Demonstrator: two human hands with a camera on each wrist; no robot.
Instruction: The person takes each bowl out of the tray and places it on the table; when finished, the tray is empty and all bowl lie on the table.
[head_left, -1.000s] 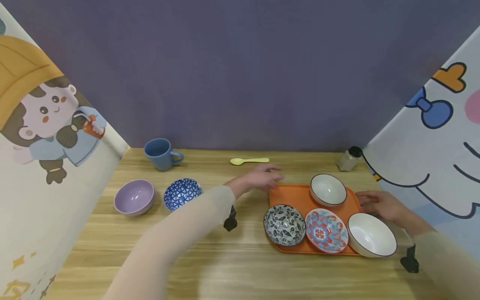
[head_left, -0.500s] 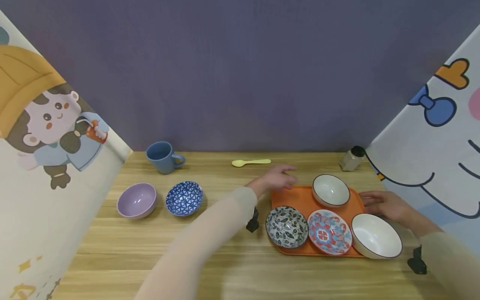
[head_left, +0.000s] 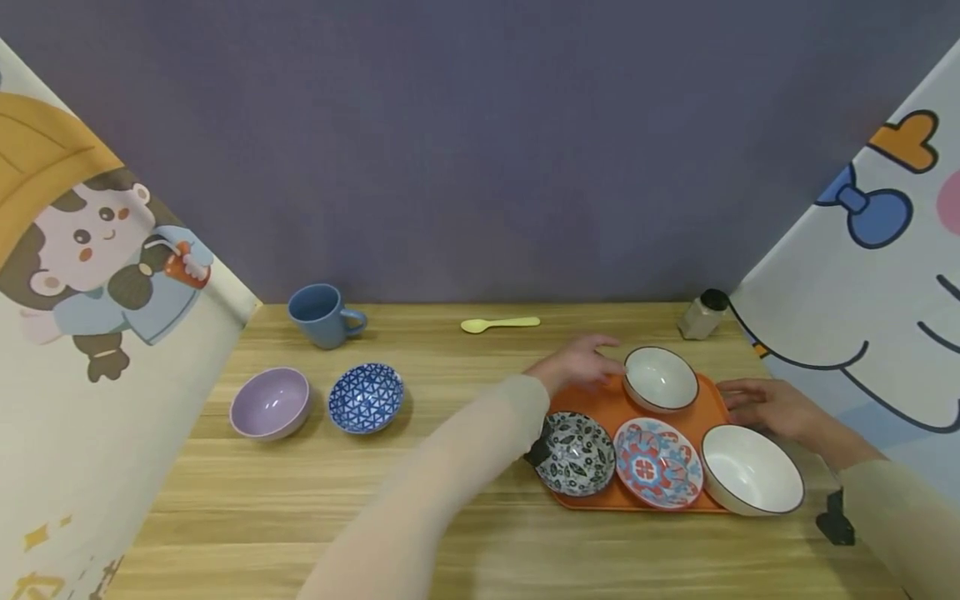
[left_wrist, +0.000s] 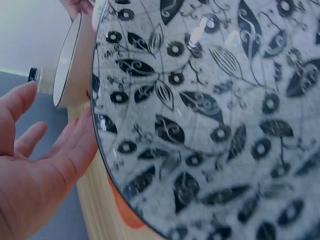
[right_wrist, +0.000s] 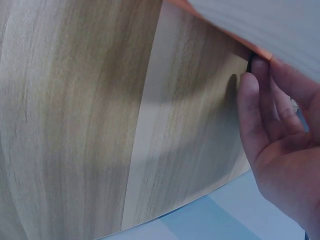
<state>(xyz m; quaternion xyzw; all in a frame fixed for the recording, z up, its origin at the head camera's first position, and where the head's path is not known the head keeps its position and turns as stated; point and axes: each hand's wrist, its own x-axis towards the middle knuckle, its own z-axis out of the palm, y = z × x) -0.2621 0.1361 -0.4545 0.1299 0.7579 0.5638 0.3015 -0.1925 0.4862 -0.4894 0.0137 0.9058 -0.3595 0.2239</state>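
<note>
My left hand point(head_left: 587, 363) reaches over the back left of an orange tray point(head_left: 711, 404), thumb and fingers spread. Its fingertips are right at the rim of a small white bowl point(head_left: 660, 379) with a dark edge. A bowl with black leaf patterns point(head_left: 581, 458) stands under the left wrist and fills most of the left wrist view. Beside it are a red-and-blue patterned dish point(head_left: 660, 464) and a larger white bowl point(head_left: 752, 468), which overhangs the tray's right side. At that side my right hand point(head_left: 772, 410) has its fingertips against the orange edge point(right_wrist: 262, 51), the thumb apart.
On the wooden table's left are a purple bowl point(head_left: 270, 404), a blue-and-white bowl point(head_left: 366, 398) and a blue mug point(head_left: 320, 317). A yellow spoon point(head_left: 498, 324) lies near the back wall. At the back right is a black-lidded jar point(head_left: 702, 315). Printed walls flank both sides.
My left hand has moved right, from the tray's back left corner to the small white bowl's rim. The right hand stays at the tray's right edge; the dishes keep their places.
</note>
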